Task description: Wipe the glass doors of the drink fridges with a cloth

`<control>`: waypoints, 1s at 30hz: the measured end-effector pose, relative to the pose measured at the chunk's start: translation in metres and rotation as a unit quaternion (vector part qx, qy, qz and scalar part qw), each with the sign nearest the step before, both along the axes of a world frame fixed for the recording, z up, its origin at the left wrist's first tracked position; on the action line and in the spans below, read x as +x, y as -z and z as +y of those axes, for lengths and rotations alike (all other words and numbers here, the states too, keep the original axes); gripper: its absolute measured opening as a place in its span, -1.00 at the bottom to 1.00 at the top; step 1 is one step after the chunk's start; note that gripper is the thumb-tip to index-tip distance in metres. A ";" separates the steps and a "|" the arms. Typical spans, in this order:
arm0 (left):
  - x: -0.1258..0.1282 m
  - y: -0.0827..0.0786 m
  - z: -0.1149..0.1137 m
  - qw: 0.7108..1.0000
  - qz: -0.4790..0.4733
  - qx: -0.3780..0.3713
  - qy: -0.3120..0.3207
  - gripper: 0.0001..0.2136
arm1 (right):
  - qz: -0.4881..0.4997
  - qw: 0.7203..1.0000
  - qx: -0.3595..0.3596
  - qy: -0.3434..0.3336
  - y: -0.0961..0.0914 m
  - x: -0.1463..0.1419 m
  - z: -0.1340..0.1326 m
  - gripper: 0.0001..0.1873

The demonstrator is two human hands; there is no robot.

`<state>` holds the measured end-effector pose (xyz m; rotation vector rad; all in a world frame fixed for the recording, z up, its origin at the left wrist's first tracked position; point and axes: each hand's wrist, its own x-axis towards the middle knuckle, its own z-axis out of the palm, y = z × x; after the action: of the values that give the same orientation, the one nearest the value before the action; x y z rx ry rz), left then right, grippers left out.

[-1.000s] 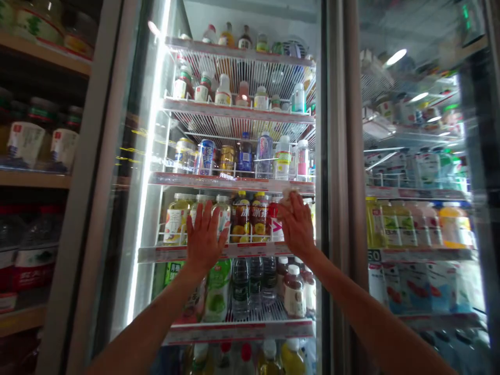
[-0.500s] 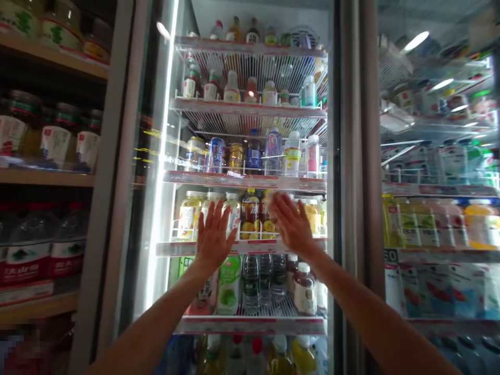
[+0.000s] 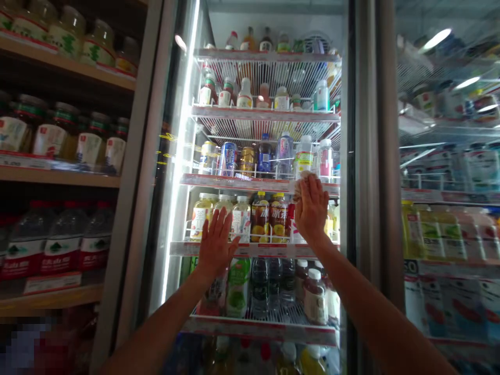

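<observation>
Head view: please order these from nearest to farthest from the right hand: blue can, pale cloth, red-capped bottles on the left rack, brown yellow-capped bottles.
From the right hand, across the picture:
1. Pale cloth: under the hand.
2. Brown yellow-capped bottles: just left.
3. Blue can: farther left, one shelf higher.
4. Red-capped bottles: far left.

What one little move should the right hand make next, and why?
Maybe slide the pale cloth a little left across the glass. The right hand has the cloth under its fingers, seemingly against the glass. It is closer to the metal frame on the right, so there looks to be more room toward the spread left hand.
</observation>
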<state>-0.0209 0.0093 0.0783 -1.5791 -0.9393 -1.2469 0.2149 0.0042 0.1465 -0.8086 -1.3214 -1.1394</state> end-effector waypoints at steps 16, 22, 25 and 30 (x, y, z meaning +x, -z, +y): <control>-0.023 0.002 0.001 0.999 -0.027 0.007 -0.032 -0.44 | -0.218 0.974 -0.054 -0.020 0.029 -0.045 0.001 -0.29; -0.029 0.004 -0.001 0.999 -0.004 -0.010 -0.031 -0.46 | -0.088 0.996 -0.029 -0.007 -0.001 -0.037 0.003 -0.35; -0.030 0.005 -0.001 1.000 -0.005 -0.005 -0.029 -0.46 | -0.049 0.998 -0.030 -0.024 -0.006 -0.041 0.005 -0.32; -0.031 0.004 -0.002 0.999 -0.005 -0.014 -0.031 -0.46 | -0.271 0.961 -0.058 -0.014 0.022 -0.057 0.000 -0.33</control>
<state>-0.0519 0.0069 0.0746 -1.5557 -1.0093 -1.2029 0.1580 0.0037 0.1247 -0.5718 -1.8594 -1.3242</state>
